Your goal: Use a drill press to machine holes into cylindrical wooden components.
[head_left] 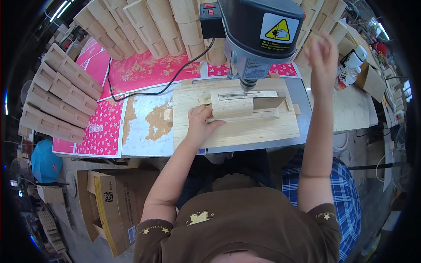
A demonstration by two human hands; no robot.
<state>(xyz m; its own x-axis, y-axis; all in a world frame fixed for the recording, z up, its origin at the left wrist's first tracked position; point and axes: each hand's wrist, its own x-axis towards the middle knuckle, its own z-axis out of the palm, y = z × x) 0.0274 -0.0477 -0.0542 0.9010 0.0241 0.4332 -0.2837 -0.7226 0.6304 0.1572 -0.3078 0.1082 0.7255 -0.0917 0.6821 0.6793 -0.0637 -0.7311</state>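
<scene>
A pale curved wooden block [232,108] lies in a wooden jig [267,115] fixed on a flat board [254,131]. My left hand [201,124] grips the block's left end, with the thumb along its front edge. Straight above the block is the chuck [248,84] of a dark drill press [254,26]; whether a bit touches the wood cannot be made out. My right hand [322,55] is raised to the right of the drill press head. Motion smears its fingers, and I see nothing clear in them.
Stacked wooden blocks [153,30] line the table's back, with more [61,96] at the left. Sawdust covers pink patterned sheets [144,70]. A black cable [164,90] crosses them. Bottles [351,70] stand at the right; a cardboard box [118,206] sits below at the left.
</scene>
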